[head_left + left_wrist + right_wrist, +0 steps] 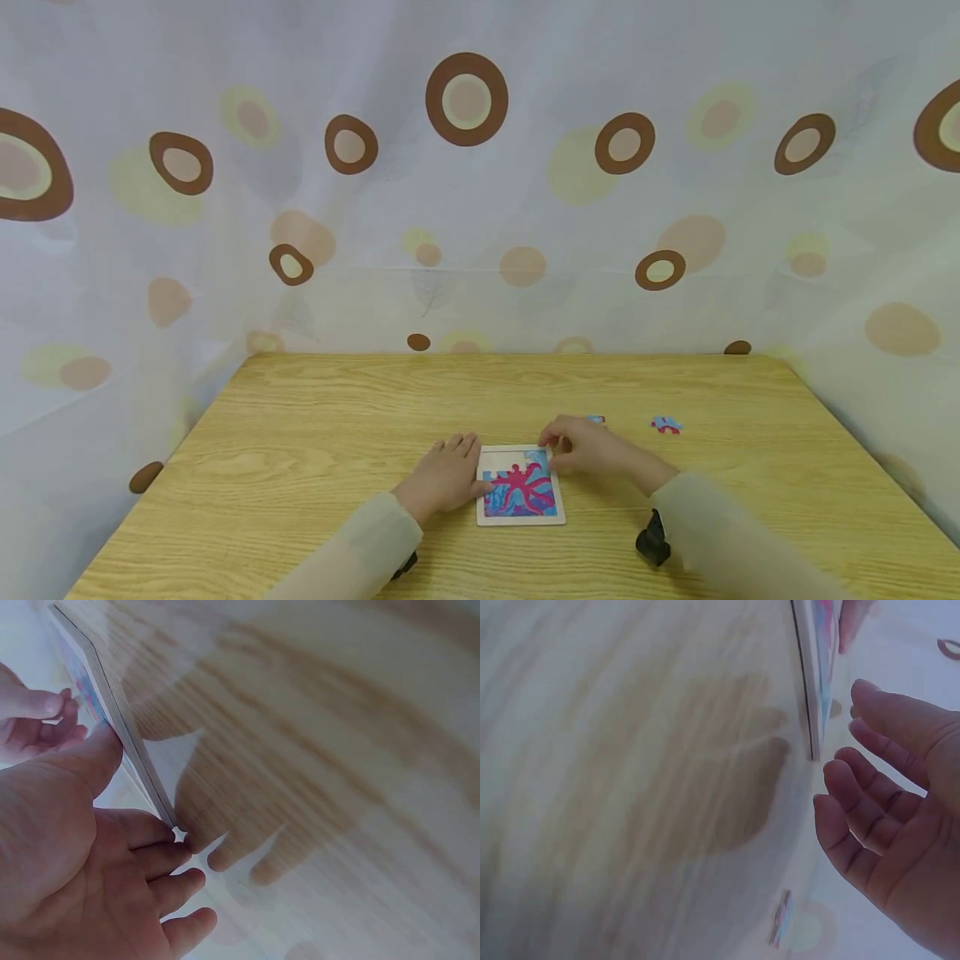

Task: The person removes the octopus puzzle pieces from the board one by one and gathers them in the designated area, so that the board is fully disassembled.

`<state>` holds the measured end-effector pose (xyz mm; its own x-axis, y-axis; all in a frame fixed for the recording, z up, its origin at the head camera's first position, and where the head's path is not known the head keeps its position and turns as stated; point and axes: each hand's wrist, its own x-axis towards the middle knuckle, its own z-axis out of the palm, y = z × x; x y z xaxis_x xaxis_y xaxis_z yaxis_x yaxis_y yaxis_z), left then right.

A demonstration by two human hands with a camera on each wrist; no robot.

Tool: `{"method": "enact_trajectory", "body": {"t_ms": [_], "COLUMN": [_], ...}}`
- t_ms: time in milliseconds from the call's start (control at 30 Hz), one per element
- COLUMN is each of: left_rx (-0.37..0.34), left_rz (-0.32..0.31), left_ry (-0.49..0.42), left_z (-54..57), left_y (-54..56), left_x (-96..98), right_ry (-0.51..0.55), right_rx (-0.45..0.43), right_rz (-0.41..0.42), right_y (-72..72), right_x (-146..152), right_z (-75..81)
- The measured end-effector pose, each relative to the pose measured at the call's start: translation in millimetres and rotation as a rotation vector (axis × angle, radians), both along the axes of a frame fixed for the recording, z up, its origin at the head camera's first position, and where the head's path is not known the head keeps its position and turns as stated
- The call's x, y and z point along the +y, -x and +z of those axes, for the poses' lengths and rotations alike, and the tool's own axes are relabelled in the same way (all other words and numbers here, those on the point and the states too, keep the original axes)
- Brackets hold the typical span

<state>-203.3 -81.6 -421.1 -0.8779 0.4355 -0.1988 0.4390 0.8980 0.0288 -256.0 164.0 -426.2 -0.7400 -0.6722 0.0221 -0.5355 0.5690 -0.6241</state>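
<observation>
A square jigsaw puzzle tray [521, 522] with a pale frame lies on the table. Its inside shows a pink octopus on blue, and bare cream base at the upper left. Beside its left edge rests my left hand [448, 475], fingers extended and thumb over the frame onto the picture. The left wrist view shows the same hand [97, 832] along the tray's edge. My right hand [588, 450] is at the tray's upper right corner, fingers bent. In the right wrist view that hand [900, 795] has its thumb apart from the fingers, with no piece visible between them.
A loose blue and pink jigsaw piece [666, 425] lies to the right of the tray, toward the back. Another piece [596, 418] shows partly behind my right hand. The wooden table [315, 417] meets a patterned curtain [480, 208] at the back.
</observation>
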Motion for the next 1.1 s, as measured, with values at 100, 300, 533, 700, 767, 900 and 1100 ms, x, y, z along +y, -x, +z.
{"method": "enact_trajectory", "body": {"t_ms": [100, 300, 533, 700, 767, 900, 1100], "left_rx": [0.001, -0.001, 0.0, -0.004, -0.008, -0.006, -0.008], "left_rz": [0.004, 0.01, 0.014, 0.015, 0.016, 0.014, 0.013], "left_ry": [0.002, 0.011, 0.01, 0.009, 0.01, 0.016, 0.009], "left_z": [-0.6, -1.7, -0.9, -1.7, -1.4, -0.2, 0.2], "left_y": [0.6, 1.9, 1.7, 2.1, 2.0, 1.4, 1.2], "left_x": [0.7, 1.2, 1.4, 1.6, 1.6, 1.5, 1.2], "right_ry": [-0.025, -0.053, -0.073, -0.051, -0.043, -0.033, 0.015], "right_rx": [0.009, 0.025, 0.04, 0.025, 0.018, 0.022, 0.011], "right_rz": [0.015, 0.036, 0.042, 0.035, 0.031, 0.015, -0.032], "right_y": [-4.2, -8.3, -8.8, -10.0, -10.9, -12.3, -11.8], "right_x": [-6.9, -16.9, -22.2, -22.6, -22.6, -23.2, -20.4], "right_z": [-0.9, -2.4, -4.4, -5.8, -5.5, -3.5, -1.9]}}
